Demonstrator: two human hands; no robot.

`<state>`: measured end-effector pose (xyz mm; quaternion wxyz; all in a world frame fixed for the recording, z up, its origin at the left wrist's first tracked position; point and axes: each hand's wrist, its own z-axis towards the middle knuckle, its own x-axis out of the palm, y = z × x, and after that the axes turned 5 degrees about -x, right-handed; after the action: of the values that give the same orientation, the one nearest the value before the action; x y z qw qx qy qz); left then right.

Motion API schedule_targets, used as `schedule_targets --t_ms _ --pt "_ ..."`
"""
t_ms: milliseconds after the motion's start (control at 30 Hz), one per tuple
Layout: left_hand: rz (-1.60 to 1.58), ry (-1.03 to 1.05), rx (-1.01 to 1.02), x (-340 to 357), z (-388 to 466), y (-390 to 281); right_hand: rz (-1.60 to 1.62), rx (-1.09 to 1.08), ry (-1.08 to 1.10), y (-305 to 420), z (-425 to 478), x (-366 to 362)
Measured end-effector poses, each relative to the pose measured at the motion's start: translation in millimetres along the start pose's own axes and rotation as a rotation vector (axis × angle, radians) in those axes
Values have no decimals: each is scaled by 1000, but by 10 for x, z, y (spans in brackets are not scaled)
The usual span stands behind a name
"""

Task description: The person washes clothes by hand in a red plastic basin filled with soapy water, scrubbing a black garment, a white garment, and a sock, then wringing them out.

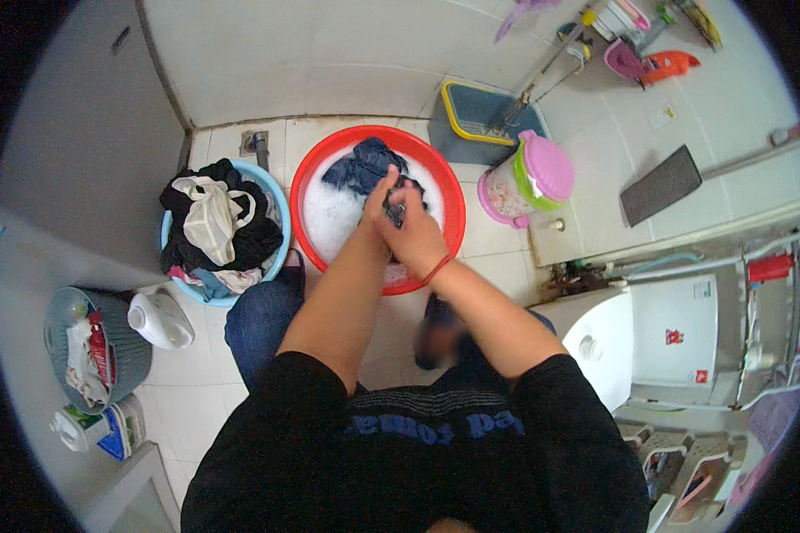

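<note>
A red plastic basin (459, 220) stands on the tiled floor before me, with white suds (327, 220) inside. My left hand (379, 203) and my right hand (419, 230) are pressed together above the suds. Between them is a dark patterned cloth (395, 212), partly hidden by my fingers. Its lower part hangs into the basin behind my hands. A navy garment (367, 165) lies wet in the foam just beyond my fingertips. Around my right wrist is a red cord (437, 269).
A light blue basin (285, 200) heaped with laundry, including a white strap garment (210, 220), sits left. Nearby are a white jug (161, 320) and a grey basket (133, 360). Right are a mop bucket (450, 150), a pink-lidded bin (548, 166) and a toilet (603, 340).
</note>
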<state>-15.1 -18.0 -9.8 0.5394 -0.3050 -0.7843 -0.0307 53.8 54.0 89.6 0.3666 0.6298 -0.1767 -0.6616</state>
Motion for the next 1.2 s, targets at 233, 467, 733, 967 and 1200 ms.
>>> schedule_targets --t_ms 233,467,733,967,1200 --pt "-173 -52 -43 86 147 393 -396 167 34 -639 702 123" --pt "-293 176 90 -48 360 413 -245 203 -178 -874 860 186" --pt "287 -179 121 440 88 151 -324 167 65 -1222 618 82" --pt "-116 -71 47 96 148 -513 774 653 527 -1110 490 -301" --pt "270 -249 106 -206 106 -485 1298 747 302 -1546 190 -356"
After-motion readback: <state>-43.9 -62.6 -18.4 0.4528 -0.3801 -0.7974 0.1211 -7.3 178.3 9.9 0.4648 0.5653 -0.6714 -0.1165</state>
